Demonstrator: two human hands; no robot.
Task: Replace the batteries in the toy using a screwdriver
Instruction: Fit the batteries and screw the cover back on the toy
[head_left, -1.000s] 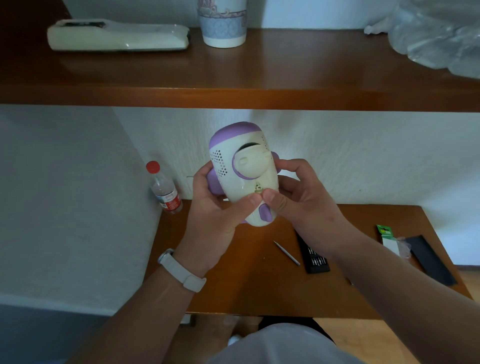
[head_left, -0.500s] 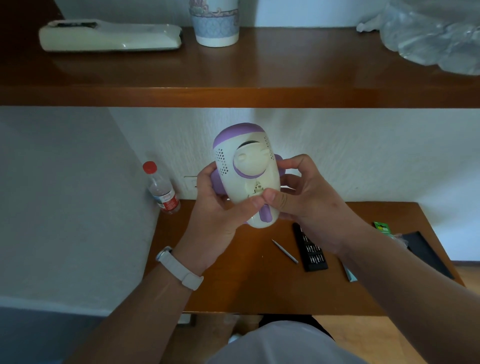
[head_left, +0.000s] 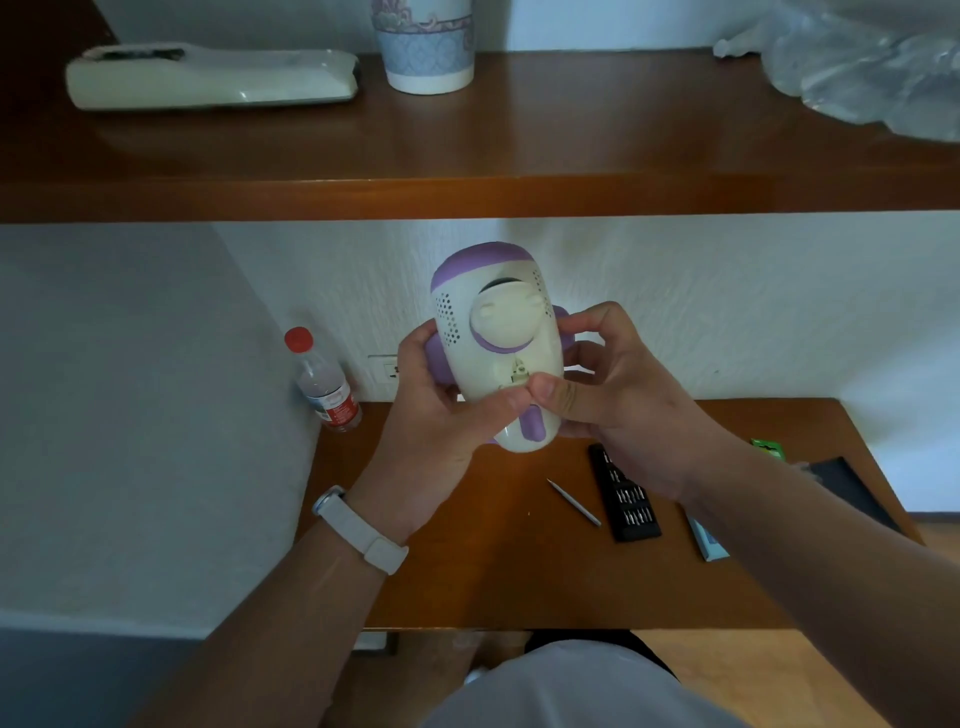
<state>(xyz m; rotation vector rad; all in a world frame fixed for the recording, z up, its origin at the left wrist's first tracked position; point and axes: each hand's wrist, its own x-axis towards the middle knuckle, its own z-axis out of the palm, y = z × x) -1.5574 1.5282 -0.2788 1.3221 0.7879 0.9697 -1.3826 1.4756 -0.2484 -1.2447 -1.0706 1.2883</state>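
Toy (head_left: 462, 374) barely shifted: long axis near-upright, purple end up.

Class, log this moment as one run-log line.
left hand: grips toy | right hand: grips toy | screwdriver: lies on desk, untouched

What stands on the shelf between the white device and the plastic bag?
A patterned cup stands there, nearer the white device than the plastic bag; the head view shows it.

White watch strap (head_left: 363, 538), pale grey shirt (head_left: 571, 688)
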